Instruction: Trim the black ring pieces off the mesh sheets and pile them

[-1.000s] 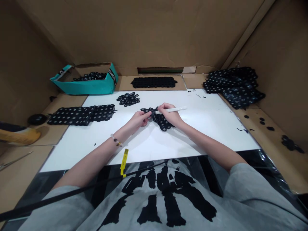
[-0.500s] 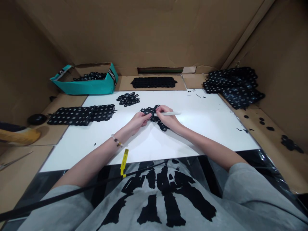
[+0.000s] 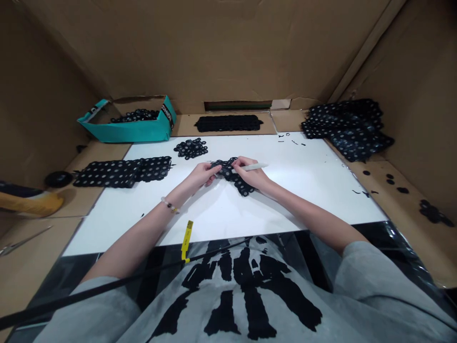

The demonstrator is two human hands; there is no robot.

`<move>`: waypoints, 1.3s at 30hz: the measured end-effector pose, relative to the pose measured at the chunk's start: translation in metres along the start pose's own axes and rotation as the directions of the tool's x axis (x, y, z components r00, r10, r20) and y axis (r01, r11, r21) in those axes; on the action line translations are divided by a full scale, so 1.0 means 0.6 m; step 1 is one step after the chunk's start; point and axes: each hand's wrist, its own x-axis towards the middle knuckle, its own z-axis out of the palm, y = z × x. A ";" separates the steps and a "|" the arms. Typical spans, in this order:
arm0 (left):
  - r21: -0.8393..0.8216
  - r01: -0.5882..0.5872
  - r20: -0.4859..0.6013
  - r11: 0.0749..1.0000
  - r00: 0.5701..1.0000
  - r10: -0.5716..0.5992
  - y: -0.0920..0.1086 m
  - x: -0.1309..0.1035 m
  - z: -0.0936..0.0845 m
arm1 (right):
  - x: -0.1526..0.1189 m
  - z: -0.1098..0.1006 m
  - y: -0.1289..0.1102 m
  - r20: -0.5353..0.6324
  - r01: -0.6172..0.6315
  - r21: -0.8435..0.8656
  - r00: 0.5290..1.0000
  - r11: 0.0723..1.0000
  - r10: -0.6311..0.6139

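Note:
A black piece dotted with pale round spots (image 3: pixel 240 183) lies on the white board (image 3: pixel 228 216) between my hands. My left hand (image 3: pixel 203 175) pinches its left end, thumb on top. In my right hand (image 3: pixel 250 175) is a white pen-like tool (image 3: pixel 257 166), held like a pencil, its shaft slanting up to the right. The tool's tip meets the black piece near my fingers, too small to make out. Just beyond my left hand sits a loose heap of small black ring-like pieces (image 3: pixel 191 148).
A teal box (image 3: pixel 132 133) of similar pieces stands back left. Dotted black sheets (image 3: pixel 107 174) lie at left, more sheets (image 3: pixel 350 128) at back right. A black stack (image 3: pixel 228 123) rests at the back. Scissors (image 3: pixel 24 241) and a yellow bottle-like object (image 3: pixel 32 200) are far left. Cardboard walls (image 3: pixel 228 52) enclose the board.
My left hand has shifted slightly left along the black piece and straightened its fingers somewhat. The white tool tilts a little more steeply. The camera view has moved slightly.

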 end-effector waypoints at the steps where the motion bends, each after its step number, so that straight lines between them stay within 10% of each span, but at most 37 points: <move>1: -0.015 0.019 0.027 1.000 0.999 -0.019 0.000 0.002 -0.001 | 0.002 -0.003 -0.001 -0.007 -0.030 0.001 1.000 1.000 0.030; 20: -0.019 0.008 0.173 1.000 0.985 -0.005 0.002 -0.002 -0.004 | -0.002 0.013 0.002 -0.071 -0.065 0.160 0.995 0.985 0.077; 28: 0.126 0.033 0.099 0.992 0.994 -0.045 0.000 -0.005 -0.003 | -0.009 0.019 0.003 -0.075 0.006 0.079 0.997 0.997 0.000; 39: 0.047 -0.049 0.278 0.998 0.960 0.034 0.004 -0.009 -0.003 | -0.005 0.031 0.018 -0.101 0.135 -0.091 0.984 0.987 -0.144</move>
